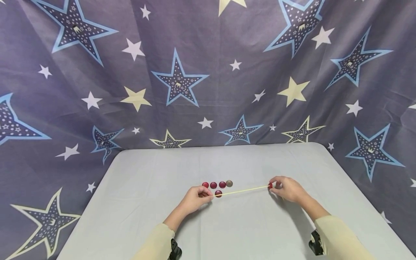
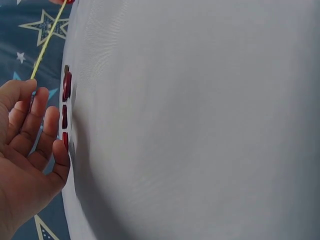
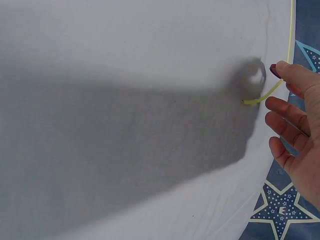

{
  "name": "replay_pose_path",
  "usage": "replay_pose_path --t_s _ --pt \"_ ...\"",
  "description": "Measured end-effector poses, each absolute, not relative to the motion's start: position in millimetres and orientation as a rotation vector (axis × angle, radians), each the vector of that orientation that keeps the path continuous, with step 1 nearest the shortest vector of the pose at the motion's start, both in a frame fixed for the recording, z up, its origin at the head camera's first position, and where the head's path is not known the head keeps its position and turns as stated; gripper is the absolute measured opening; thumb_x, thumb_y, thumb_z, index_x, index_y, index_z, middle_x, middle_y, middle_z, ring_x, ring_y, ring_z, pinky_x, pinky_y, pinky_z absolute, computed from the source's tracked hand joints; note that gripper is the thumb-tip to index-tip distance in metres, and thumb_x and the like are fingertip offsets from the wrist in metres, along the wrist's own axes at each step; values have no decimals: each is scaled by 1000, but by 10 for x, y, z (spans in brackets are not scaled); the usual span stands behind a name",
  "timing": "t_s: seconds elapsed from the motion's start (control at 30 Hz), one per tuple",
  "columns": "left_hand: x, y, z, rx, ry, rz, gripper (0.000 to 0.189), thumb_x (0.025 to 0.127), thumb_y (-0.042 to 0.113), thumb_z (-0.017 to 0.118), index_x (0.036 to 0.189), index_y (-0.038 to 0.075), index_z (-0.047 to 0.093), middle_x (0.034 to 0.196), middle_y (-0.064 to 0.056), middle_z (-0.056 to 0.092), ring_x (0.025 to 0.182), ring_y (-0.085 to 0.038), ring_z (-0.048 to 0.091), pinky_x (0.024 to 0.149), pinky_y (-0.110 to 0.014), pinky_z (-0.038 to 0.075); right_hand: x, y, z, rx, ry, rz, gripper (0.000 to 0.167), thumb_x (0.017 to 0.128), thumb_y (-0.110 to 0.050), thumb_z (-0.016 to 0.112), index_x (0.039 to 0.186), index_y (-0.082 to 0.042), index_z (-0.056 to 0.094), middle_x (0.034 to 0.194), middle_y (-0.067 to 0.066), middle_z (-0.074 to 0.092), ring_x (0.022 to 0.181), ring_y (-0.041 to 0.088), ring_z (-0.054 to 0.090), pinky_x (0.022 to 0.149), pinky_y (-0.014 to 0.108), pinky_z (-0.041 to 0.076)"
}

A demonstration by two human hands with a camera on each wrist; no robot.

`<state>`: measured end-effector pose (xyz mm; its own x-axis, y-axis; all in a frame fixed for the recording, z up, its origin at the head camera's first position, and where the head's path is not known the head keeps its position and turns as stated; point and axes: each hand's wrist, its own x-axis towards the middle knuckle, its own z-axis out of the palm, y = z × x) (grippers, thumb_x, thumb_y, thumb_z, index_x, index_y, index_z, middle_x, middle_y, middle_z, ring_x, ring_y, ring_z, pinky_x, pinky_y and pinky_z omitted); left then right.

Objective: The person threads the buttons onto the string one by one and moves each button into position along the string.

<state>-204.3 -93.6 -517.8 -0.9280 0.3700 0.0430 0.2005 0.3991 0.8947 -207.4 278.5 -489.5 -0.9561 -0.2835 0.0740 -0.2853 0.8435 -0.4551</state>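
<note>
Two hands (image 1: pixel 195 199) (image 1: pixel 288 189) pinch a taut yellow cord (image 1: pixel 243 190), the right also a red disc (image 1: pixel 270 186).

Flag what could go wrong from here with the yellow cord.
1. The yellow cord runs straight between both hands; if the left hand slips, it may spring loose.
2. The right hand pinches the red disc at fingertip; it might drop.
3. Loose discs lie close to the left hand and could get knocked.
</note>
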Motion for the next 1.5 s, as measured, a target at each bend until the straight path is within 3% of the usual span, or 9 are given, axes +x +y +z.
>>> replay_pose_path --t_s 0.27,0.47,0.73,0.93,1.1,1.5 --pt "-2007 -897 -5141 507 2503 1538 9 83 10 68 86 2 68 79 -10 67 66 -5 53 59 -16 45 -2086 2829 -4924 452 -3013 741 24 81 -22 70 100 -8 67 77 -1 63 69 12 55 63 32 44" --pt "-1879 -873 -4903 525 2496 1543 9 84 3 65 87 -5 66 80 -18 66 67 -11 54 58 -16 44 -2068 2855 -4913 422 -3030 746 23 81 -21 70 100 -9 67 76 -1 64 69 12 56 63 33 44" --pt "-1825 -870 -4796 522 2487 1543 9 84 3 65 86 -5 66 80 -16 66 67 -9 53 59 -15 44 -2048 2888 -4940 400 -3047 743 22 82 -21 69 100 -8 67 75 -1 63 68 11 55 63 32 43" --pt "-1908 -874 -4966 519 2492 1551 9 84 4 66 87 -5 66 80 -17 66 67 -9 53 58 -15 43 -2042 2899 -4954 389 -3045 757 21 82 -20 69 100 -9 67 74 -3 63 68 10 54 63 32 42" --pt "-2004 -890 -5167 501 2507 1552 9 83 8 68 86 0 67 79 -12 67 66 -5 52 58 -16 43 -2039 2885 -4951 384 -3042 797 21 83 -20 69 100 -9 67 73 -2 62 65 9 52 61 30 41" --pt "-2030 -915 -5187 520 2498 1572 10 82 13 70 84 3 68 76 -6 66 65 -2 54 60 -17 46 -2040 2874 -4935 378 -3050 805 22 82 -18 69 101 -6 66 76 -1 63 69 11 54 63 32 43"
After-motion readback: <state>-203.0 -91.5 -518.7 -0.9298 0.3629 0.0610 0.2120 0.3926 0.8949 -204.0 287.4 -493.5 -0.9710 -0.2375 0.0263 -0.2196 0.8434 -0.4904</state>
